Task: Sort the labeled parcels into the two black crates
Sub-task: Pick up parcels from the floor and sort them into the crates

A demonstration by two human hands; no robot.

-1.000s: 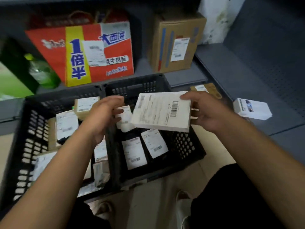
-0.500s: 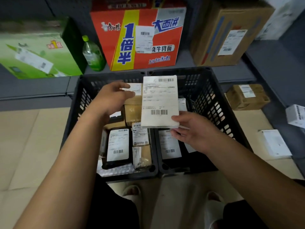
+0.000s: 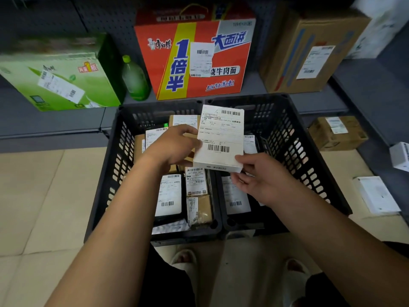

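Note:
A flat white labeled parcel [image 3: 220, 138] is held upright over the divide between the two black crates. My left hand [image 3: 177, 147] grips its left edge and my right hand [image 3: 256, 180] grips its lower right corner. The left crate [image 3: 115, 165] holds several labeled parcels, brown and black ones. The right crate [image 3: 309, 165] holds a few flat labeled parcels, partly hidden by the held parcel and my right hand.
On the grey shelf behind the crates stand a green carton [image 3: 59, 83], a green bottle [image 3: 135, 78], a red noodle carton [image 3: 194, 56] and a brown box [image 3: 309, 52]. To the right lie a small brown box [image 3: 337, 132], a white box [image 3: 400, 156] and a flat white parcel [image 3: 376, 194].
The parcel was turned from lying flat to upright with its label facing me. My left hand came onto its left edge. The view swung left and centred on the crates.

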